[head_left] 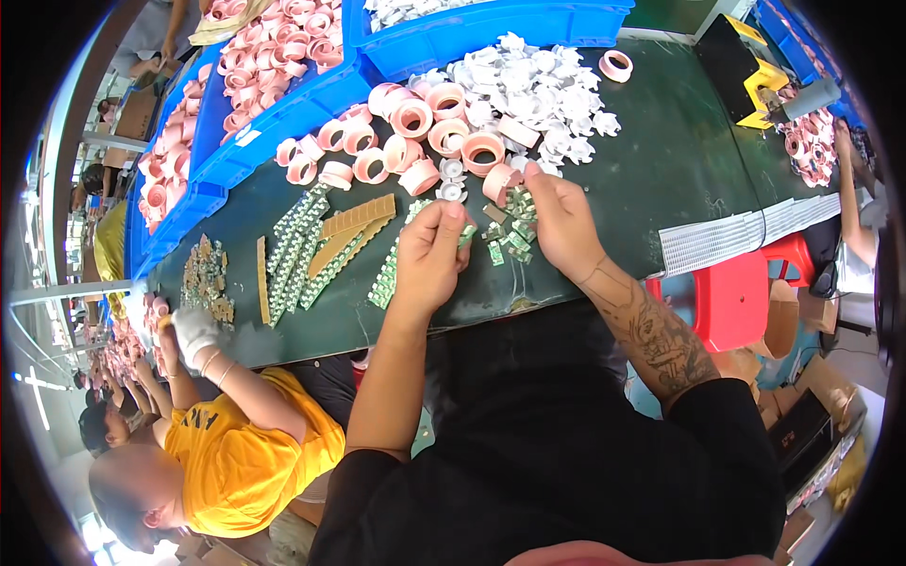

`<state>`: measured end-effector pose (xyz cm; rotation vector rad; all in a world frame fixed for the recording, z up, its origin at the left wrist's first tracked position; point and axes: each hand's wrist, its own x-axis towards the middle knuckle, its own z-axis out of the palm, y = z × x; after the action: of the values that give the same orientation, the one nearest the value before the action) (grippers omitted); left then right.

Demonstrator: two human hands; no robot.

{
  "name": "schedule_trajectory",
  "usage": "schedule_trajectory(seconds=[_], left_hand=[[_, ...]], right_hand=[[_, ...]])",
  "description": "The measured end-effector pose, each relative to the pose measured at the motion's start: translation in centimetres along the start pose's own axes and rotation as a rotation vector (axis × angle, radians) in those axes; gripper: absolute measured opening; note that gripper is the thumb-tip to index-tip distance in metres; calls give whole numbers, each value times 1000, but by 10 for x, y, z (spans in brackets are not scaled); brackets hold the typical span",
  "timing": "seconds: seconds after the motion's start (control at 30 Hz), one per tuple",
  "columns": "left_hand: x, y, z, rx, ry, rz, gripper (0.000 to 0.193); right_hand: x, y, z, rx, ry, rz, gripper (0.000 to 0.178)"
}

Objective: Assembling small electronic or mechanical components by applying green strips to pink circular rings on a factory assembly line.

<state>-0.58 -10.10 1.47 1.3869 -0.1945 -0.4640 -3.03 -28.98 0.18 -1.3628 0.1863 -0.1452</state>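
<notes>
My left hand (429,255) is closed over the near part of the green table, thumb on top, with a bit of green circuit board (465,235) showing at its fingers. To its right, my right hand (564,224) is closed in a pinch; whatever it holds is hidden. One pink ring (500,183) sits right by the right fingertips, and I cannot tell if they touch it. Small loose green circuit boards (510,243) lie between and below the hands. Beside the left hand is a strip of joined green boards (383,281). White round caps (451,179) lie just beyond.
Pink rings (401,151) and white plastic parts (538,90) are heaped ahead, before blue bins (491,40). More board strips (293,245) and brown strips (354,231) lie left. A co-worker in yellow (250,453) sits at left. A red stool (731,302) stands right.
</notes>
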Motion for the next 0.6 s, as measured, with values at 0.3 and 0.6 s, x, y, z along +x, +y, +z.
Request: schedule_trajectory(seconds=[0.3,0.6], left_hand=[[7,2,18,-24,-107,-138,31],[-6,0,7,-119,-95,-104,32]], right_hand=[[8,-15,20,-555,80,-541,44],[-15,-5,44,399,-99,349,42]])
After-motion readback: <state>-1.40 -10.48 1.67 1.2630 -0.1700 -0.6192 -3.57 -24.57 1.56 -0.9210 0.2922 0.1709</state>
